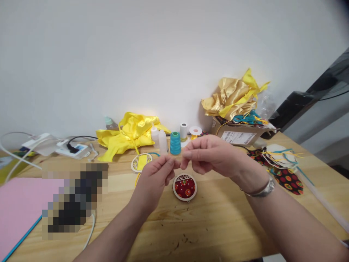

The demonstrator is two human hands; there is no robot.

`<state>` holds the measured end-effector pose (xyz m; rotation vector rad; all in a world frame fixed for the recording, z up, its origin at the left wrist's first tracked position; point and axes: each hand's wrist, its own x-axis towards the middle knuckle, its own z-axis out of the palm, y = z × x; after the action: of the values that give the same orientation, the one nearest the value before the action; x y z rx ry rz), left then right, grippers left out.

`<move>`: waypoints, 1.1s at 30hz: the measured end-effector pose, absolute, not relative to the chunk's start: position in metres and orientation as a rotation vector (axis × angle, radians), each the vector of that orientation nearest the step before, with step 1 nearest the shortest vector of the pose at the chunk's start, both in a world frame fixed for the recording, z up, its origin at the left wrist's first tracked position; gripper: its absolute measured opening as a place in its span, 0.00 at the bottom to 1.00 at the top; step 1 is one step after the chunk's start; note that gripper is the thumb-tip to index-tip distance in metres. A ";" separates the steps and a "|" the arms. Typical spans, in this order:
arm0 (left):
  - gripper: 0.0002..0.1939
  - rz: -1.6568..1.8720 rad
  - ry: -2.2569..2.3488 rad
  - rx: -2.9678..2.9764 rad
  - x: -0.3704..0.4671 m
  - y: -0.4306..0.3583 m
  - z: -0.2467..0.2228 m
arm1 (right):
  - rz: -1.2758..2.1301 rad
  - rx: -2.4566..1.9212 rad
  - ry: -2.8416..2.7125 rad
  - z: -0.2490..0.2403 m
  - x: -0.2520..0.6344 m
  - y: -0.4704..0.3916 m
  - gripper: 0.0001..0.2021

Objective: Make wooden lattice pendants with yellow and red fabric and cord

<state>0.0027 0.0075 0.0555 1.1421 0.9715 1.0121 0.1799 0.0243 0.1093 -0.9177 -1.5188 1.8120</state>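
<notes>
My left hand [160,173] and my right hand [208,154] meet over the middle of the table, thumbs and forefingers pinched close together. Whatever lies between the fingertips is too small to make out. Just below them rests a round ornament [185,188] with dark red patterned cloth and a pale fretwork frame. To the left, partly behind my left hand, is a second round ornament [142,162] with yellow cloth. A cone of blue thread [175,143] stands right behind my fingers.
White squeeze bottles [163,142] and yellow cloth [131,133] are at the back. A cardboard box [237,136] heaped with gold fabric [231,96] stands back right, near patterned cloth scraps [289,180]. Power strips [72,149] and cables lie left, by a pink mat [24,203] and a blurred-out dark object [76,200].
</notes>
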 end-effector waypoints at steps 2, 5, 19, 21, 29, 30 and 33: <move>0.11 1.008 0.908 1.137 0.005 0.013 0.058 | 1.773 -0.910 -1.505 0.114 0.177 0.030 0.10; 0.13 0.994 0.909 1.162 0.006 0.020 0.058 | 1.692 -0.937 -1.497 0.121 0.173 0.037 0.12; 0.10 0.982 0.911 1.191 -0.003 0.027 0.053 | 1.609 -0.993 -1.379 0.128 0.179 0.062 0.14; 0.10 0.976 0.898 1.189 -0.002 0.027 0.052 | 1.611 -0.964 -1.384 0.126 0.180 0.062 0.13; 0.12 0.935 0.955 1.286 -0.002 0.031 0.050 | 1.510 -1.087 -1.505 0.127 0.192 0.060 0.12; 0.13 0.936 0.965 1.303 -0.003 0.031 0.049 | 1.464 -1.140 -1.539 0.128 0.193 0.059 0.11; 0.12 0.943 1.002 1.332 -0.004 0.033 0.048 | 1.223 -1.294 -1.688 0.133 0.199 0.055 0.09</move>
<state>-0.0043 0.0333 0.0476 1.3324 1.0015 0.9431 0.1990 0.0552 0.1328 -1.2943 -1.6880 1.2234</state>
